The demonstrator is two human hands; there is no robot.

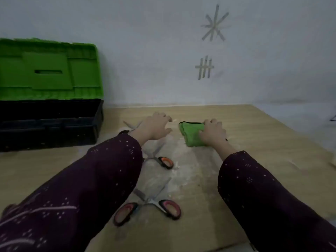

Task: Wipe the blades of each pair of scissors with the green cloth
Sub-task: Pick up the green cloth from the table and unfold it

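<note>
View from a head-worn camera, looking down at a wooden table (263,151) against a pale wall.

At far left stands an open toolbox (49,122), with its green lid raised over a black base. To its right, three pairs of scissors lie in a column running away from the person:

- **Far scissors (130,125):** the blades are spread, and the pair is partly hidden behind the left wrist.
- **Orange-handled scissors (165,161):** the blades point away, toward the left hand.
- **Pink-handled scissors (170,209):** these are nearest the person, with the handles toward the body and the blades open.

The left hand (155,127) is just above the far pair. Its fingers are spread and loosely bent, and it holds nothing. Just to its right lies the folded green cloth (190,133), with the right hand (213,133) on top, fingers curled over it in a grip.

All the scissors lie to the left of the cloth, so the left hand is the nearer one to pick up a pair, probably the far one, while the right hand brings the cloth across. Tape marks (204,68) are stuck to the wall above.
</note>
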